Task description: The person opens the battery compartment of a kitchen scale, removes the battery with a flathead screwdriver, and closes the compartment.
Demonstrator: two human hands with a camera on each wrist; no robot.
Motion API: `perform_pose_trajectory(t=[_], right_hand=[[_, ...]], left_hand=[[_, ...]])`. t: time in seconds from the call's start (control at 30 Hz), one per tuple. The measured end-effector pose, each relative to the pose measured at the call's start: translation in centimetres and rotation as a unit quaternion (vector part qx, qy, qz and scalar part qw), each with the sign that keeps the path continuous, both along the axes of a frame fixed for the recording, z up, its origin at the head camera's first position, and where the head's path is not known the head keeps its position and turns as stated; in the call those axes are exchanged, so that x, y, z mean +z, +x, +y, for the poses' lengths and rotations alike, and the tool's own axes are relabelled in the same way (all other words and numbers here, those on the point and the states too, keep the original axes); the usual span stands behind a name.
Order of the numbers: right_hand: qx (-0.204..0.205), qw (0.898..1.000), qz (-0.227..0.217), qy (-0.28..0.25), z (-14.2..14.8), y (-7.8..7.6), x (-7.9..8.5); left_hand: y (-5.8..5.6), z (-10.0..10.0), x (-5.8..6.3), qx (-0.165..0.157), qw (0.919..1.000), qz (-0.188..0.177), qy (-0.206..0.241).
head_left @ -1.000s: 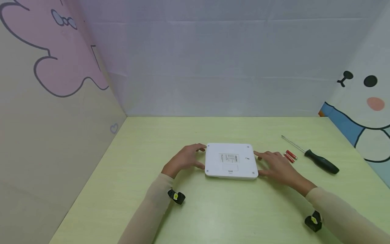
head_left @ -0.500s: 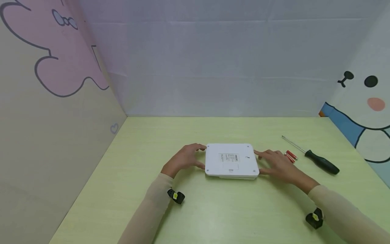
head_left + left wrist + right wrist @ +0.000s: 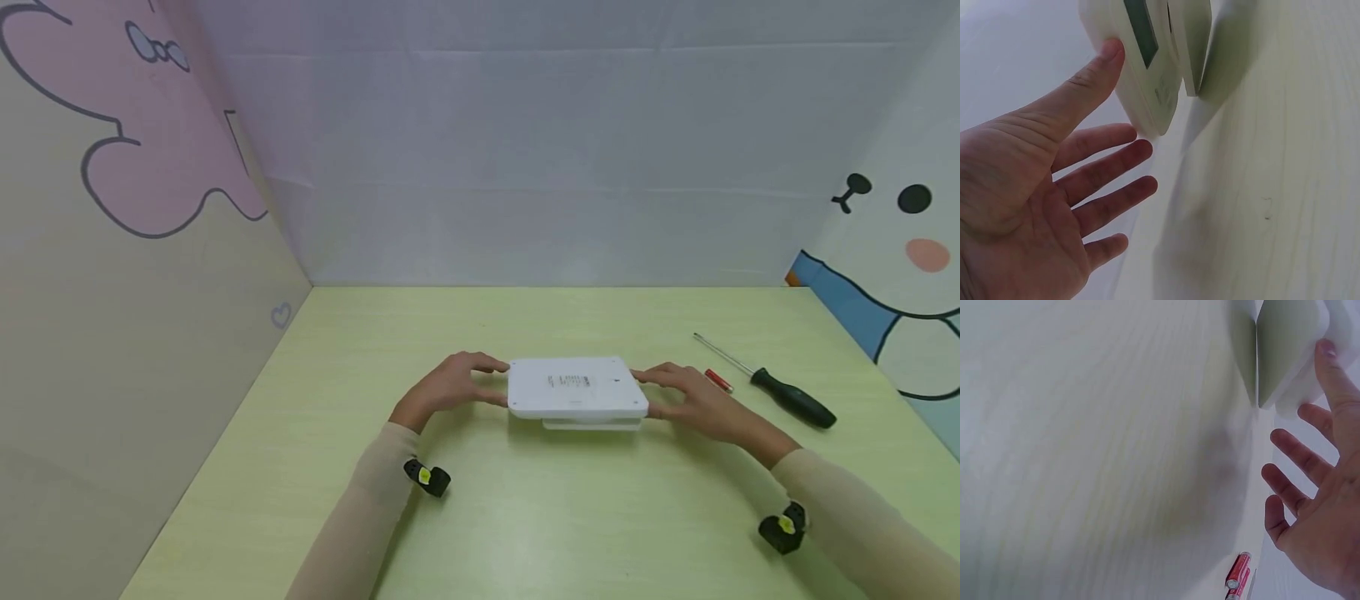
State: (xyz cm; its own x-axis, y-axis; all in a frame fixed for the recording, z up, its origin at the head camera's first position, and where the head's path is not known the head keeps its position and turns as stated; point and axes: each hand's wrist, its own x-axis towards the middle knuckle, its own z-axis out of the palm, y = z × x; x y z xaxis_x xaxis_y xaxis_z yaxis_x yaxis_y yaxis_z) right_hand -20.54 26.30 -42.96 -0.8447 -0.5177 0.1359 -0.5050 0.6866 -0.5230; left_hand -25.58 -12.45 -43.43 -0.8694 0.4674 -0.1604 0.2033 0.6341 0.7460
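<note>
A white kitchen scale [image 3: 536, 396] is upside down in the head view, its underside with a printed label facing up and tilted. Below its body shows the flat weighing platform [image 3: 592, 425]. My left hand [image 3: 448, 387] holds the scale's left end between thumb and index finger. At the opposite end, my right hand [image 3: 693, 404] grips it the same way. The left wrist view shows a dark display [image 3: 1142, 31] near my thumb, the other fingers spread off the scale. In the right wrist view my thumb [image 3: 1330, 369] presses the scale's edge.
A screwdriver [image 3: 795, 400] with a dark handle lies to the right. Beside it is a red battery [image 3: 718, 381]; two red batteries [image 3: 1238, 572] appear in the right wrist view. White panels [image 3: 480, 167] wall the back and sides of the pale table [image 3: 480, 517].
The scale has tilted, its near edge rising so more of the platform below shows. Both hands moved with it, and my right hand now covers one battery in the head view.
</note>
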Motion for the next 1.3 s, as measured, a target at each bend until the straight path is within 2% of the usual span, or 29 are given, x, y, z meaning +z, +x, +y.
perform_pose_trajectory(t=[0.37, 0.57, 0.83, 1.07, 1.3], right_hand=[[-0.029, 0.995, -0.082, -0.045, 0.3, 0.3, 0.2], [-0.079, 0.991, -0.101, -0.039, 0.3, 0.6, 0.5], [-0.139, 0.978, -0.143, -0.063, 0.3, 0.4, 0.4], [-0.147, 0.974, -0.150, -0.088, 0.2, 0.5, 0.3], [-0.160, 0.976, -0.117, -0.092, 0.1, 0.5, -0.1]], left_hand=[[-0.1, 0.2, 0.1, 0.003, 0.9977, -0.008, 0.068], [-0.1, 0.3, -0.2, 0.002, 0.9960, -0.009, 0.089], [-0.1, 0.6, -0.4, 0.003, 0.9941, -0.005, 0.108], [0.0, 1.1, -0.8, 0.025, 0.9942, -0.013, 0.104], [-0.1, 1.7, -0.9, 0.047, 0.9901, -0.019, 0.131]])
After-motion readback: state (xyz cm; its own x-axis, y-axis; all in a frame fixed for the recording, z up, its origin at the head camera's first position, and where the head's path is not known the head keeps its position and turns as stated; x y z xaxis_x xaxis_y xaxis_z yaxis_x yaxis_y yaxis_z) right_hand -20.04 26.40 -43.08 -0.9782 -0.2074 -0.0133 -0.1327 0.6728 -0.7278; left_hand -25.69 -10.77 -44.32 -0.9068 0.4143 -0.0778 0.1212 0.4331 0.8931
